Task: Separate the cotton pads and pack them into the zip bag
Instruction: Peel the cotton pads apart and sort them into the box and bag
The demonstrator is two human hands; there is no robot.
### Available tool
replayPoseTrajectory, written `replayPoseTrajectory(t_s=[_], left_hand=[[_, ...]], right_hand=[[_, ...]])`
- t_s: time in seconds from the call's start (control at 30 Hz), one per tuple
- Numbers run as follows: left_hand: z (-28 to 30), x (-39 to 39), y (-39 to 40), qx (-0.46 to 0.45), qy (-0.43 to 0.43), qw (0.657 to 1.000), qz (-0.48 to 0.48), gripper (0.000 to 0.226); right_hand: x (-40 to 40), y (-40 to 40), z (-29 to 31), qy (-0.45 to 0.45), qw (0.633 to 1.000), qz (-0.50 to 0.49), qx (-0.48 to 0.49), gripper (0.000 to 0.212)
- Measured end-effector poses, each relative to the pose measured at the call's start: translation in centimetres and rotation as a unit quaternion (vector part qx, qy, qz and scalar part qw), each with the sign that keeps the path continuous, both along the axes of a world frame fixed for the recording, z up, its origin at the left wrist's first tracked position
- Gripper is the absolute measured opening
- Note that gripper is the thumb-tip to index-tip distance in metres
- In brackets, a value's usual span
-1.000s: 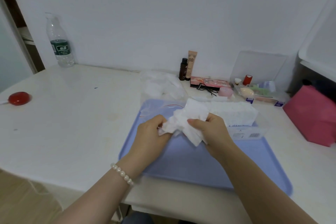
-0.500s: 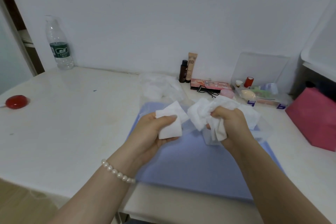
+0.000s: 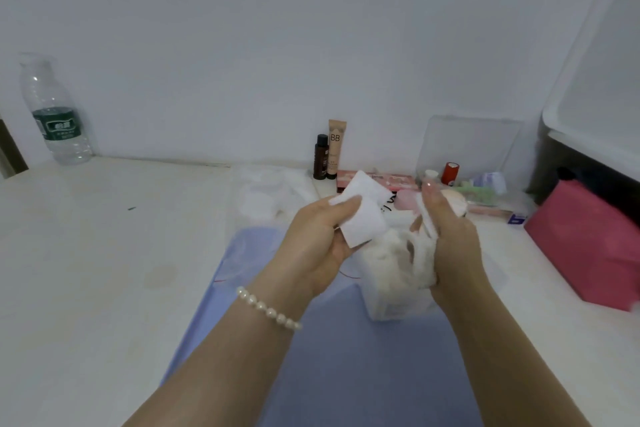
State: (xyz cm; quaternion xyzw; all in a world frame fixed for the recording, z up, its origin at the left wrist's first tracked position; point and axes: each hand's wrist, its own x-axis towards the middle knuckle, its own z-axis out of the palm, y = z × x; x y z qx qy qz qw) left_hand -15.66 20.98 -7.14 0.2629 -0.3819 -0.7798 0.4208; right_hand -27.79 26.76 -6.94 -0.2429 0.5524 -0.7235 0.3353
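Above the blue tray (image 3: 270, 367), a separated cotton pad (image 3: 363, 218) is pinched in the left hand (image 3: 318, 243), just left of the bunch (image 3: 405, 260) gripped by the right hand (image 3: 453, 243), nearer the zip bag (image 3: 273, 198).

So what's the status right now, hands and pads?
Left hand pinches one flat white square cotton pad. Right hand grips crumpled white pad bundle. Clear zip bag beyond, unobstructed.

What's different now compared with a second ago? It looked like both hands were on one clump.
The left hand has pulled one flat cotton pad free and holds it apart from the bunch of pads, which the right hand still grips. Both hands have risen slightly. The blue tray and water bottle stayed put.
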Motion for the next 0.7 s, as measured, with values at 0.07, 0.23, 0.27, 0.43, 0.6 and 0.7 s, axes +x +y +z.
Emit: replayPoseTrajectory(t_s=[0.07, 0.23, 0.27, 0.43, 0.6, 0.7], left_hand=[[-0.7, -0.2, -0.2, -0.010, -0.004, 1.000, -0.005, 0.018], [-1.5, 0.0, 0.0, -0.032, -0.004, 0.999, -0.005, 0.021], [-1.7, 0.0, 0.1, -0.025, -0.001, 1.000, -0.007, 0.020], [-1.8, 0.3, 0.8, 0.032, 0.017, 0.997, -0.062, 0.033], [-1.6, 0.9, 0.7, 0.068, 0.021, 0.992, -0.106, 0.048], [-1.6, 1.2, 0.5, 0.054, -0.008, 0.990, -0.131, 0.030]], right_hand=[[-0.4, -0.1, -0.3, 0.110, 0.993, -0.015, 0.026, 0.031], [-0.1, 0.3, -0.2, 0.233, 0.970, 0.061, -0.005, 0.018], [0.0, 0.3, -0.3, 0.250, 0.966, 0.062, -0.004, 0.018], [0.2, 0.0, -1.8, 0.351, 0.936, 0.023, 0.017, 0.023], [-0.4, 0.6, -1.9, 0.406, 0.910, 0.089, 0.009, 0.023], [-0.4, 0.8, -1.7, 0.439, 0.891, 0.118, -0.012, 0.025]])
